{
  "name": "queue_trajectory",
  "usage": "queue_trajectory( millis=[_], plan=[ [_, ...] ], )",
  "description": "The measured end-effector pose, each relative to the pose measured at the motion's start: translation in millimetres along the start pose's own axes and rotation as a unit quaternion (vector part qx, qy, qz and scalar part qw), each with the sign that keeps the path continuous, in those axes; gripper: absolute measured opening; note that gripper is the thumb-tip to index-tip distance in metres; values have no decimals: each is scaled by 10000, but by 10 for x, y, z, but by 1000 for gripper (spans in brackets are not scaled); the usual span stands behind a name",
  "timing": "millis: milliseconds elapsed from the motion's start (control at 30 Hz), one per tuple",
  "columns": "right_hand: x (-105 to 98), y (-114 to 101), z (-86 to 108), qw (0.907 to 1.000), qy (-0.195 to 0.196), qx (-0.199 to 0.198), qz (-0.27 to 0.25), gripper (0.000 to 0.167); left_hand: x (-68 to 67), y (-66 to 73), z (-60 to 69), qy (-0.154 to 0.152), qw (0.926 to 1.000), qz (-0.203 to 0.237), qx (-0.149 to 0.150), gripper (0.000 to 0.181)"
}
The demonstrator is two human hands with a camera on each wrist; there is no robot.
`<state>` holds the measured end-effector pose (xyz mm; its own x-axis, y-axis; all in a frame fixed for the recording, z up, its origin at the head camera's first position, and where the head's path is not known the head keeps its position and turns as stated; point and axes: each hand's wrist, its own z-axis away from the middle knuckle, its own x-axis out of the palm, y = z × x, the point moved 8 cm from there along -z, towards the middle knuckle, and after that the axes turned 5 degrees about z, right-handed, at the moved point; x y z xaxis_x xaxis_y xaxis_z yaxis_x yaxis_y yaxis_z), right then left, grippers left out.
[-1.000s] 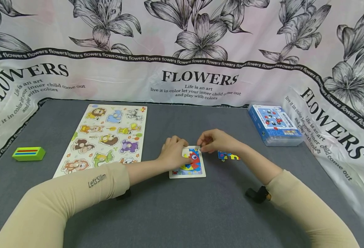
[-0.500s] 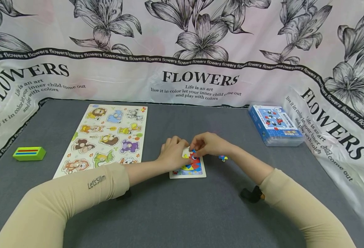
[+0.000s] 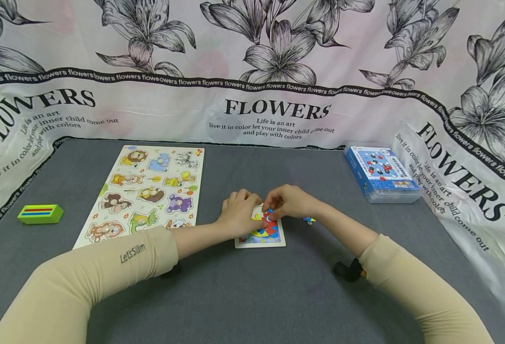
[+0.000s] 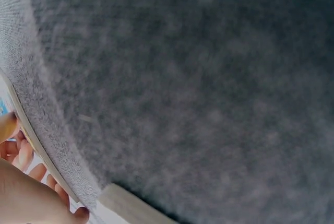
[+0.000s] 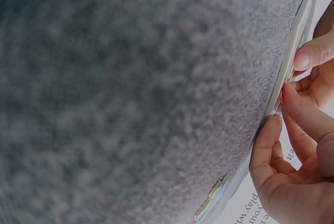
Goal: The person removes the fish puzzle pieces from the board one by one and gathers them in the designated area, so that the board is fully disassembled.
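Note:
A small puzzle board [image 3: 261, 244] with a red, yellow and blue picture lies on the grey cloth. My left hand [image 3: 240, 215] grips it at the left, thumb on the picture and fingers toward the far edge. My right hand [image 3: 291, 203] is at the board's upper right, thumb and fingertips pinching a small blue puzzle piece [image 3: 271, 210], mostly hidden by the fingers. In the right wrist view, the right hand's fingertips [image 5: 284, 85] meet the board's edge, close to the left thumb. Beside the right wrist lies a loose blue and yellow piece [image 3: 309, 220], partly covered by the arm.
A large animal puzzle board [image 3: 149, 191] lies at the left, its near part under the left sleeve. Farther left is a green block [image 3: 40, 214] with coloured stripes. A blue and white box [image 3: 381, 174] stands at the back right, before the flowered cloth [image 3: 278, 114].
My right hand has moved left and slightly nearer, from beside the board's corner onto its upper right. The forearm now covers more of the loose pieces. My left hand has stayed in place.

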<state>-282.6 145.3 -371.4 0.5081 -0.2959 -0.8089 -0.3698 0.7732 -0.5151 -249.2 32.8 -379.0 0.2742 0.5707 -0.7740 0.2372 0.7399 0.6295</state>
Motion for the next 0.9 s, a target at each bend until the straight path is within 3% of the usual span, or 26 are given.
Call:
queue_trajectory(
  millis=[900],
  plan=[
    [-24, -51, 16, 9990, 259, -230, 288, 14, -1, 9, 20, 9, 10000, -36, 21, 53]
  ],
)
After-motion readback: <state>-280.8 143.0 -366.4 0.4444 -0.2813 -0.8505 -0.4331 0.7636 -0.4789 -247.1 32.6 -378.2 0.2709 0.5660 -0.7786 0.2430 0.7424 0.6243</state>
